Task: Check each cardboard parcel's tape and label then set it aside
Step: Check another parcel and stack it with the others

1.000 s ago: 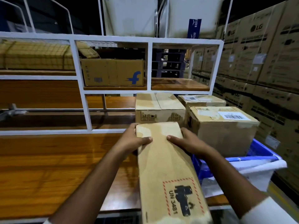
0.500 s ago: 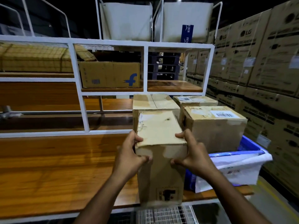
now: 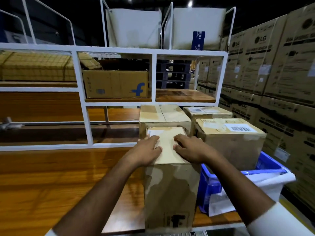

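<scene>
A tall cardboard parcel (image 3: 170, 189) stands upright on the wooden table (image 3: 59, 181) in front of me, a black handling mark low on its near face. My left hand (image 3: 148, 151) lies flat on the left part of its top, fingers straight. My right hand (image 3: 189, 148) presses flat on the right part of the top. A white label shows at the top's far left corner. Behind it stands another taped parcel (image 3: 163, 114). To the right sits a parcel with a barcode label (image 3: 230, 135), and one more labelled parcel (image 3: 207, 111) is behind that.
A blue plastic crate (image 3: 211, 188) with white packets stands at the right, close to the tall parcel. A white metal rack (image 3: 81, 99) holds a box with a blue logo (image 3: 115, 85). Stacked large cartons (image 3: 272, 74) form a wall on the right.
The tall parcel was tipped from lying toward me to standing upright on the table. Both hands moved from gripping its upper edges to lying flat on its top.
</scene>
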